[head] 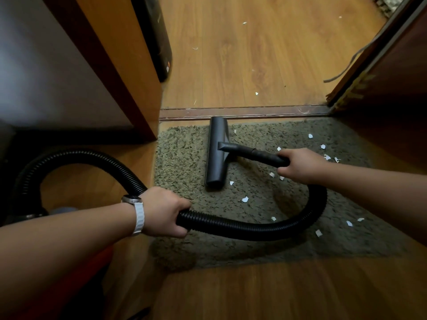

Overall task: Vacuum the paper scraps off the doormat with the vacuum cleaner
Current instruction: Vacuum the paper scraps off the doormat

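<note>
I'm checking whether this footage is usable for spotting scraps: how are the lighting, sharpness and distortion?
Head view: dim, warm light, brightest on the far wooden floor, darkest at the lower left; wide-angle bending bows the door frame; the white paper scraps stand out sharply on the doormat; the left hand and right hand look slightly soft.

1. Wood-look laminate floor runs far past the doorway and shows again at the near edge.
2. Dark wooden threshold strip crosses the doorway, left to right.
3. Orange-brown door frame stands at left, with a grey wall panel further left.
4. Tall black object stands on the floor just behind that frame; can't tell what it is.
5. Dark wooden door at right, bottom corner chipped, a grey strip hanging loose off its edge.
6. Patterned rug corner at far right.
</note>
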{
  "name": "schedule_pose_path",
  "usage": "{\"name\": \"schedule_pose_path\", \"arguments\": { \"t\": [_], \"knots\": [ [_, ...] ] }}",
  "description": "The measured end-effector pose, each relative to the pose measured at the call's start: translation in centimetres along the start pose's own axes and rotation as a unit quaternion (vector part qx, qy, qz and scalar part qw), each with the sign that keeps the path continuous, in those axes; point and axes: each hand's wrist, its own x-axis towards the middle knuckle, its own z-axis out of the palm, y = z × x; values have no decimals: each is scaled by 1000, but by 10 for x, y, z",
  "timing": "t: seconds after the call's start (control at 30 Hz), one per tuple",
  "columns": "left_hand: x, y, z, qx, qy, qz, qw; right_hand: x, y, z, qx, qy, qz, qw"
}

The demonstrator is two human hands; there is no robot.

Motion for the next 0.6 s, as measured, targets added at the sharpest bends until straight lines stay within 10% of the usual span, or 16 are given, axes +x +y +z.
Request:
{"name": "schedule_pose_path", "arguments": {
  "t": [0.6],
  "knots": [
    [8, 3, -4, -9, 1, -17, 1000, -8, 35, -6, 14, 48, 72, 996]
  ]
}}
